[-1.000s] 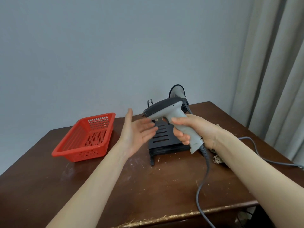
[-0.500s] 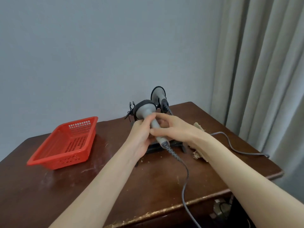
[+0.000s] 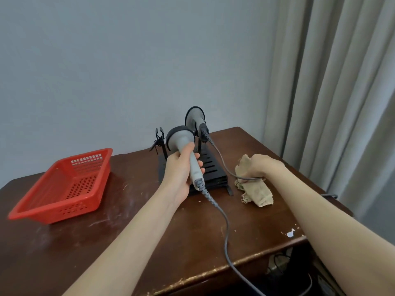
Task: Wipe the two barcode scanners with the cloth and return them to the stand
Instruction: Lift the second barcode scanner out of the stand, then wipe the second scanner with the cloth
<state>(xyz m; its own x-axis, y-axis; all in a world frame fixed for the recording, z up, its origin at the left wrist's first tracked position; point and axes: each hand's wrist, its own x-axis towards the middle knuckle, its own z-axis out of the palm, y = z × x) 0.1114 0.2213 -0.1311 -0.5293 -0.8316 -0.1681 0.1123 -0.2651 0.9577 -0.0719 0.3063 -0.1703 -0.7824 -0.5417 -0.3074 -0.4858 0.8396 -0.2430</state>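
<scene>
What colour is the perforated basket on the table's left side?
Red: the basket shows clearest in the head view.

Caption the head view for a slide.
Left hand holds one barcode scanner; right hand grips the cloth on the table; second scanner sits on the stand.

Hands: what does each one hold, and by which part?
The left hand grips a scanner by its grey handle. The right hand grasps the cloth at its far end, on the table.
</scene>
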